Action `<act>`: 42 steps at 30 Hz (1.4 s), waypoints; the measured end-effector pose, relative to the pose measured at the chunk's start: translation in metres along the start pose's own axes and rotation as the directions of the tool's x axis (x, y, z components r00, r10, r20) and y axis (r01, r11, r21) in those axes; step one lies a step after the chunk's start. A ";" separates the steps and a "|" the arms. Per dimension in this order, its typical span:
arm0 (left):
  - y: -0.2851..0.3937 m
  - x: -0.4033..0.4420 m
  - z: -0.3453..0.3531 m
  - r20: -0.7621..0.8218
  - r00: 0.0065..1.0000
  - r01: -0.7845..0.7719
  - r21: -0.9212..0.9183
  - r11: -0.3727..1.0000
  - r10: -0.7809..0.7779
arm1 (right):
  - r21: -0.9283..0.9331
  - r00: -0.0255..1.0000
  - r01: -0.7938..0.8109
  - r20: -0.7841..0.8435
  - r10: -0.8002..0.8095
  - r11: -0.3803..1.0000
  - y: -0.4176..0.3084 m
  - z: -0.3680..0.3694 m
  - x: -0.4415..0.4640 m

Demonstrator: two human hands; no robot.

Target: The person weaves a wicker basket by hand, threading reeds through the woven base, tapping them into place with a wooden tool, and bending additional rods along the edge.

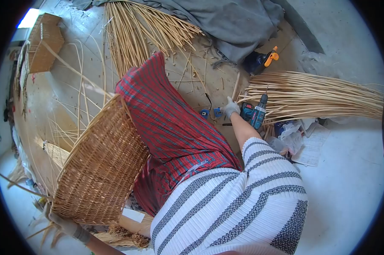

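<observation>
A woven wicker basket (100, 163) leans on its side at my left, its upper end against the red plaid cloth (170, 114) over my lap. My gloved left hand (64, 225) grips its lower edge, the fingers partly hidden. My gloved right hand (232, 108) reaches to the floor with a finger stretched out, near the end of a pale stick (236, 86). Just left of that hand sits a blue tape measure (218, 112), with another blue piece (204, 113) beyond it. Close on its right lies a cordless drill (258, 112).
A bundle of peeled rods (319, 95) lies at right, another bundle (128, 38) at the top. Near the grey cloth (230, 25) is a dark tool with an orange handle (270, 57). Offcuts litter the floor. Long loose rods (79, 80) rise behind the basket.
</observation>
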State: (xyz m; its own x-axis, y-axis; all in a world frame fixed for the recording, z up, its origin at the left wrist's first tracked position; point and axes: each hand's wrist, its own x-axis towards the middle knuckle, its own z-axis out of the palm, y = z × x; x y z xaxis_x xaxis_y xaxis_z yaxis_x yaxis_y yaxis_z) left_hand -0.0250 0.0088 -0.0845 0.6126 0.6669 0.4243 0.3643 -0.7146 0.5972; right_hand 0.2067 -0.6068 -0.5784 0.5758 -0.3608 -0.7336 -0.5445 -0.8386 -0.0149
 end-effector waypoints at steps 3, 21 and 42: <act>-0.006 -0.021 0.000 -0.081 0.985 0.140 -0.134 0.981 -0.151 | -0.042 1.000 0.007 0.018 -0.006 0.999 0.007 0.008 0.018; 0.037 -0.033 0.028 -0.087 0.995 -0.033 0.090 0.995 0.040 | 0.889 0.538 0.452 -0.340 -0.771 -0.076 -0.221 -0.152 -0.222; 0.100 -0.065 0.054 -0.073 0.996 -0.073 -0.442 0.894 0.045 | 0.684 -0.419 0.729 0.428 -0.801 -0.017 -0.445 -0.164 -0.601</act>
State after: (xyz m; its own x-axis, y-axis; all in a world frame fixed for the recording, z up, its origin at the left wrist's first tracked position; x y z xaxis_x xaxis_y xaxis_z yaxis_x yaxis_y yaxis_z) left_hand 0.0088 -0.1171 -0.0892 0.5754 0.6479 0.4991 -0.0284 -0.5941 0.8039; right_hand 0.2029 -0.0835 -0.0198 -0.0662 0.9974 0.0291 0.0116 0.0299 -0.9995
